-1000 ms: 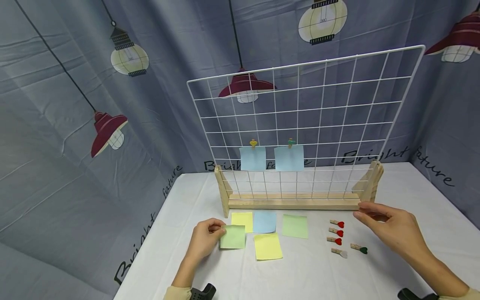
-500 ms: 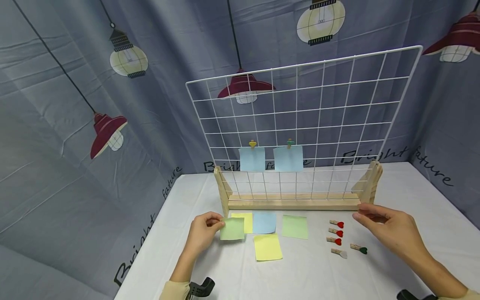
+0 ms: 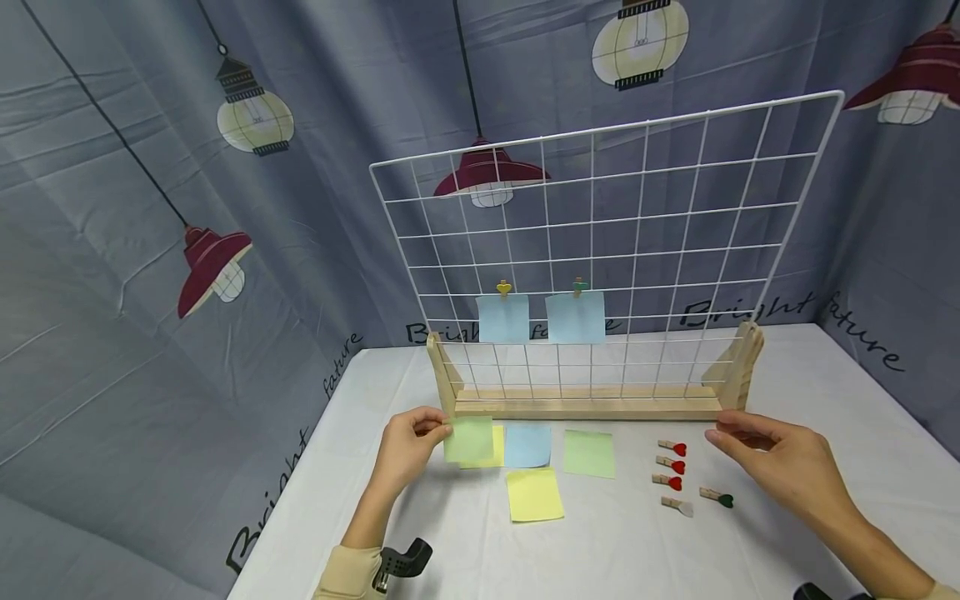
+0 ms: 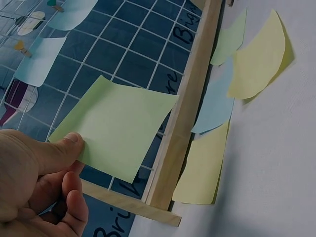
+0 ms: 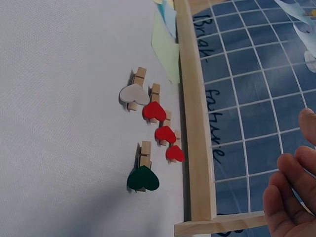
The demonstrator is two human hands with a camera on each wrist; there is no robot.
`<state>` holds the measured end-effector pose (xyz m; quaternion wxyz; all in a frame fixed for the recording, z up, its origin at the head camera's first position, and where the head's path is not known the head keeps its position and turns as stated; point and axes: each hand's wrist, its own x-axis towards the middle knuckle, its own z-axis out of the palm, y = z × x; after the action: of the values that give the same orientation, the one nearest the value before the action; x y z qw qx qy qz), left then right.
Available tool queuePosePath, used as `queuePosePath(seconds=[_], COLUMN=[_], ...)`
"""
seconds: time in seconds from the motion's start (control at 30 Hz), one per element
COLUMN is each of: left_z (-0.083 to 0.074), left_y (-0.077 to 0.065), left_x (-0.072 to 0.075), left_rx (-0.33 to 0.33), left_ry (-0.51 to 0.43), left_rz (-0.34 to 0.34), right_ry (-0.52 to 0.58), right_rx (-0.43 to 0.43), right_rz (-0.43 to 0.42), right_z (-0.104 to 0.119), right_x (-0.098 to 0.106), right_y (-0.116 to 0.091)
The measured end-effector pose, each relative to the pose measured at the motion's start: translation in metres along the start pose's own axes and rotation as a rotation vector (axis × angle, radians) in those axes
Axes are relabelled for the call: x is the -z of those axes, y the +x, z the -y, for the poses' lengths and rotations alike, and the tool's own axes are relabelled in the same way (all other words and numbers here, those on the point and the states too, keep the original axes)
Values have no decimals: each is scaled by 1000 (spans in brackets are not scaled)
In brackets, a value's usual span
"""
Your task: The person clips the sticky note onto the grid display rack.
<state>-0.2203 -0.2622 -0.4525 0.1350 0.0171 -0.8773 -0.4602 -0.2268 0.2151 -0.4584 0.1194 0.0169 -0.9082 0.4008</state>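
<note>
A green sticky note (image 4: pixel 116 128) is pinched at one edge between the thumb and fingers of my left hand (image 3: pixel 407 446). It hangs in front of the left end of the wire grid rack's wooden base (image 3: pixel 585 408). In the head view it overlaps a yellow note (image 3: pixel 487 450). My right hand (image 3: pixel 783 458) hovers by the base's right end, fingers loosely curved, nothing seen between them. Two blue notes (image 3: pixel 503 319) hang on the white grid (image 3: pixel 611 237), held by a yellow-heart clip (image 3: pixel 504 287) and a green-heart clip (image 3: pixel 580 286).
On the white table lie a blue note (image 3: pixel 527 446), another green note (image 3: pixel 588 454) and another yellow note (image 3: pixel 535 495). Right of them are small wooden clothespins with red hearts (image 5: pixel 154 111), a white heart (image 5: pixel 134 94) and a dark green heart (image 5: pixel 143 178). A patterned curtain (image 3: pixel 285 208) stands behind.
My left hand has moved up and forward toward the rack, carrying the green sticky note. The right hand has stayed nearly still.
</note>
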Motion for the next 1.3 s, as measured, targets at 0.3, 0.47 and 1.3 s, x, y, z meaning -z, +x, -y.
queuePosePath(seconds=[0.3,0.47,1.3], left_z=[-9,-13,-24], left_y=[3,3,3], left_x=[1,2,6], left_rx=[-14,-21,-8], left_ry=[-20,-17,-31], left_rz=[-2,-4,-9], right_ry=[-12,-12,-37], right_rx=[20,19,-19], right_rz=[-16,-18,22], right_z=[-5,-8,-26], right_x=[-4,-4,-11], right_y=[-3,-3,-13])
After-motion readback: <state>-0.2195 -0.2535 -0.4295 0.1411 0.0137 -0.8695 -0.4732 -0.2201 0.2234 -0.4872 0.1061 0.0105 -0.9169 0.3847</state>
